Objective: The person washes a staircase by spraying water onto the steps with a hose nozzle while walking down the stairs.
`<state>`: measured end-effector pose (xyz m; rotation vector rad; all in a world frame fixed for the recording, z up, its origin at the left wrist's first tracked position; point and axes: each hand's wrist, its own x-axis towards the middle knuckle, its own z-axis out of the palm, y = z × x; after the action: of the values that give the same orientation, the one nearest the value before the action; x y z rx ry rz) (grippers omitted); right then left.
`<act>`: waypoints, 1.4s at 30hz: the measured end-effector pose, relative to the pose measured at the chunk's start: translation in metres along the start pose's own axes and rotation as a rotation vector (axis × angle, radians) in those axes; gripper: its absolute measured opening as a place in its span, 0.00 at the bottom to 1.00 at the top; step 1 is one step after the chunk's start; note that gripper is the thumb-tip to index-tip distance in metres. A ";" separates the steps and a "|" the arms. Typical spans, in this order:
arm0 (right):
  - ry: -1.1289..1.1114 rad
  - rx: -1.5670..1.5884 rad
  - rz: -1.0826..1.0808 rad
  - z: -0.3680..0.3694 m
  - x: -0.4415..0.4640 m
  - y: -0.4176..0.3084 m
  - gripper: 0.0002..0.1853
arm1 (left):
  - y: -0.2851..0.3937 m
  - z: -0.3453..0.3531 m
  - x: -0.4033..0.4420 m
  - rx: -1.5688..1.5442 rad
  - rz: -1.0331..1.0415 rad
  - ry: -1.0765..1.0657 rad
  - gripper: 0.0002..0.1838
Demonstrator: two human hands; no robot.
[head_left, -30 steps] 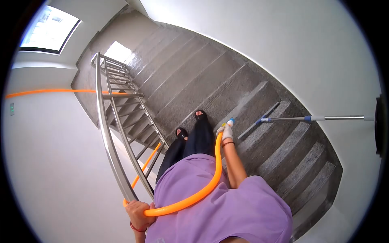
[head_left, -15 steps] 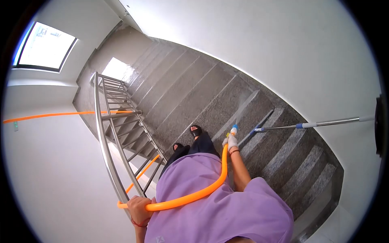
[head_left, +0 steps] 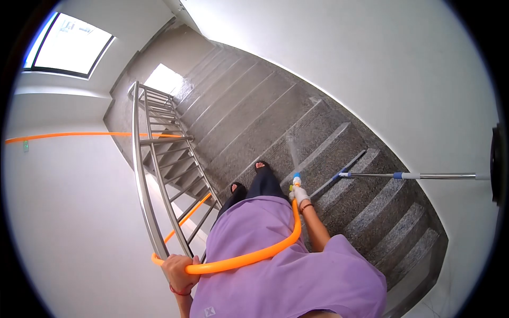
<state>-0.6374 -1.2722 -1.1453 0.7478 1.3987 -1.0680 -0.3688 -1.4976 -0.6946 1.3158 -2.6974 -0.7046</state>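
My right hand (head_left: 300,196), in a white glove, is wrapped round the nozzle (head_left: 296,181) of an orange hose (head_left: 249,259). From its blue tip a thin spray of water (head_left: 292,151) lands on the stone stairs (head_left: 270,127). The hose loops across my purple shirt to my bare left hand (head_left: 180,271), which is closed round it at the metal railing (head_left: 142,175). Whether those fingers also grip the rail is hard to see. Beyond my left hand the hose bends over the rail and down behind it.
A floor squeegee (head_left: 339,175) with a long metal pole (head_left: 440,176) lies across the steps at right. White walls (head_left: 387,69) flank the stairs. Further down is a wet landing (head_left: 164,53) near a window (head_left: 71,45). My sandalled feet (head_left: 260,165) stand on the steps.
The nozzle has swung a little left, and the spray now falls further left on the steps. The view has shifted slightly. Both hands keep their hold.
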 end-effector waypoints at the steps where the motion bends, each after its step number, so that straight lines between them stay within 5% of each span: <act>1: -0.003 -0.004 0.001 0.005 -0.004 -0.002 0.08 | 0.000 0.001 -0.001 0.002 -0.004 0.002 0.15; 14: 0.193 -0.012 -0.218 0.022 -0.020 -0.077 0.19 | -0.003 0.002 -0.016 -0.026 0.114 0.041 0.15; 27: 0.340 0.038 -0.205 -0.049 -0.075 -0.034 0.14 | -0.015 0.006 -0.030 -0.086 0.186 0.014 0.13; 32: 0.317 -0.164 -0.201 -0.054 -0.083 -0.067 0.14 | -0.015 0.010 -0.034 -0.072 0.203 -0.008 0.13; 42: 0.152 -0.061 -0.212 0.019 -0.089 -0.080 0.16 | -0.021 0.000 -0.049 -0.052 0.077 0.174 0.15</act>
<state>-0.6905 -1.3072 -1.0426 0.6577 1.6619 -1.1445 -0.3221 -1.4721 -0.6964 1.1944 -2.5589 -0.6172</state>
